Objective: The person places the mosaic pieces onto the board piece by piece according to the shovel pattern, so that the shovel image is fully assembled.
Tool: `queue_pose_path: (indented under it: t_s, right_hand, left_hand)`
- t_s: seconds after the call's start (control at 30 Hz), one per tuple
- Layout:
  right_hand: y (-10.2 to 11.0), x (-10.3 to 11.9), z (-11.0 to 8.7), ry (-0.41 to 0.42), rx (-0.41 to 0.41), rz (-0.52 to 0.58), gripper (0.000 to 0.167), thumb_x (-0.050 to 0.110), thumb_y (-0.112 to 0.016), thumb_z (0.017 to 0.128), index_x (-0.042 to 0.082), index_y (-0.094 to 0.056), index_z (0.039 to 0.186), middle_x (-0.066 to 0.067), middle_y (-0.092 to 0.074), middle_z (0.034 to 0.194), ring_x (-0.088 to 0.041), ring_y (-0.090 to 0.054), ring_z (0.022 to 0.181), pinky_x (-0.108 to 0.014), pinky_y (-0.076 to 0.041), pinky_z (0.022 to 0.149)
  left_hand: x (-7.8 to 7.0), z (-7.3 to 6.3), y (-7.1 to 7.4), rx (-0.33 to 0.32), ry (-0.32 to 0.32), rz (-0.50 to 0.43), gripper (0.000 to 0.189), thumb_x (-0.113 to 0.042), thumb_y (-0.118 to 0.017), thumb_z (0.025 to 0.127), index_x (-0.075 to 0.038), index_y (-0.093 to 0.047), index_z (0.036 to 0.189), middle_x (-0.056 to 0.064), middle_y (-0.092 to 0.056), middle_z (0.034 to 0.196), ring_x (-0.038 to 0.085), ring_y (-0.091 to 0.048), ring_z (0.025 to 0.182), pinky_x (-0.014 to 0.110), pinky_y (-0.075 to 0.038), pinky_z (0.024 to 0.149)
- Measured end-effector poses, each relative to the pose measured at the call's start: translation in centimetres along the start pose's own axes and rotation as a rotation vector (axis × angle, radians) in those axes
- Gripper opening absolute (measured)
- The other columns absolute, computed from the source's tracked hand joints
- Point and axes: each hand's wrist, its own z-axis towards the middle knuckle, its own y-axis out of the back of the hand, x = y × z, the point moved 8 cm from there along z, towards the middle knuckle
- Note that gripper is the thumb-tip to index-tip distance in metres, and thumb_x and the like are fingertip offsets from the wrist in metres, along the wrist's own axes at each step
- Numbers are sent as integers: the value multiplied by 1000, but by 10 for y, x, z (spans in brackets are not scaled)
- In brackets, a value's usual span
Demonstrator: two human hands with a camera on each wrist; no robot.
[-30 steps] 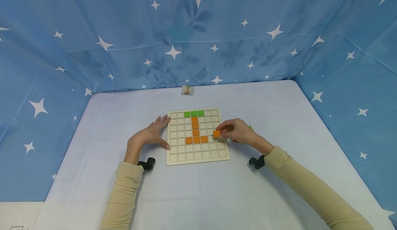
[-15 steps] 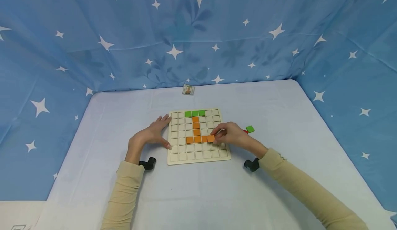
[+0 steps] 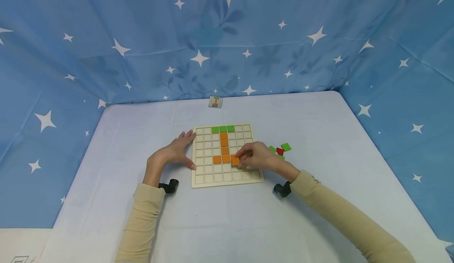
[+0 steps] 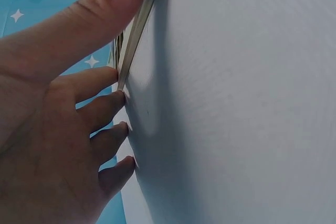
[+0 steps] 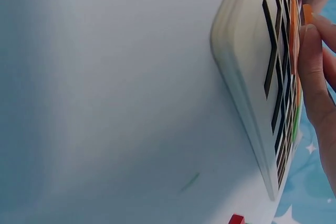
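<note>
A square wooden grid board (image 3: pixel 209 179) lies on the white table. Three green tiles (image 3: pixel 223 129) line its top row, with a column of orange tiles (image 3: pixel 224 143) below and an orange row at the column's foot. Between thumb and fingers, my right hand (image 3: pixel 259 156) pinches an orange tile (image 3: pixel 234 161) over the right end of that row; the cell beneath is hidden. In the right wrist view this tile (image 5: pixel 307 13) stands slightly above the board. My left hand (image 3: pixel 172 152) rests along the board's left edge, fingers spread, thumb touching the edge.
Just right of the board lie several loose green pieces (image 3: pixel 285 147) and a red piece (image 3: pixel 280 151), partly behind the right hand. A small patterned card (image 3: pixel 215 102) lies near the table's back edge. Blue star-print curtains (image 3: pixel 142 66) enclose the table.
My right hand has carried the orange tile left and slightly down, from the board's right side to the orange row's right end. More loose pieces show behind it. The left hand stays put.
</note>
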Motion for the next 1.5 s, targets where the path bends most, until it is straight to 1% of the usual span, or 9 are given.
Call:
queue_pose_path:
  t_s: [0.2,0.4,0.57,0.8,1.1,1.27,1.37,1.5]
  right_hand:
    - [-6,5,4,10,17,-14,25,10,-85,84,6,-78,108,-2,-76,96,-9,-67,80,-22,-59,79]
    - [-15,15,8,78,55,-35,24,10,-85,84,5,-79,106,-2,-75,96,-8,-66,79,-21,-59,78]
    - [-19,21,9,124,56,-88,21,12,-85,84,6,-79,104,-1,-73,96,-7,-62,77,-20,-56,75]
    - [-26,27,11,139,55,-180,20,14,-85,85,9,-80,104,1,-71,94,-8,-58,75,-19,-53,69]
    - [-31,34,10,189,68,-266,19,12,-84,86,6,-78,103,0,-67,87,-8,-54,75,-19,-51,68]
    - [-33,34,11,193,87,-256,18,9,-83,86,6,-76,103,2,-65,84,-7,-55,75,-19,-52,69]
    - [-33,33,10,189,102,-248,19,9,-83,86,6,-76,104,4,-65,84,-7,-55,75,-19,-52,70]
    - [-32,35,10,216,133,-245,22,10,-82,87,5,-75,107,2,-66,86,-7,-56,76,-20,-54,72]
  left_hand:
    - [2,0,2,2,5,2,123,-28,-93,76,-8,-11,166,13,2,174,38,7,160,63,-5,128]
    - [2,1,3,1,5,13,123,-29,-93,76,-7,-11,166,13,2,174,38,8,160,63,-5,128]
    - [0,0,4,-3,2,4,124,-29,-93,75,-6,-12,166,15,1,174,39,7,160,64,-5,128]
    - [0,0,3,-9,8,-3,125,-29,-94,74,-7,-13,166,13,0,174,39,6,160,63,-5,128]
    - [2,1,2,0,11,6,124,-30,-93,75,-9,-11,167,11,2,174,37,7,160,62,-5,128]
    - [4,3,0,0,8,9,125,-30,-93,75,-9,-11,166,12,2,174,37,7,160,62,-4,128]
    - [2,2,-1,-3,0,3,124,-30,-93,75,-8,-12,166,12,1,174,37,7,160,62,-4,128]
    - [-2,0,3,-9,-4,7,123,-28,-93,75,-6,-13,166,14,0,174,39,6,160,61,-5,129]
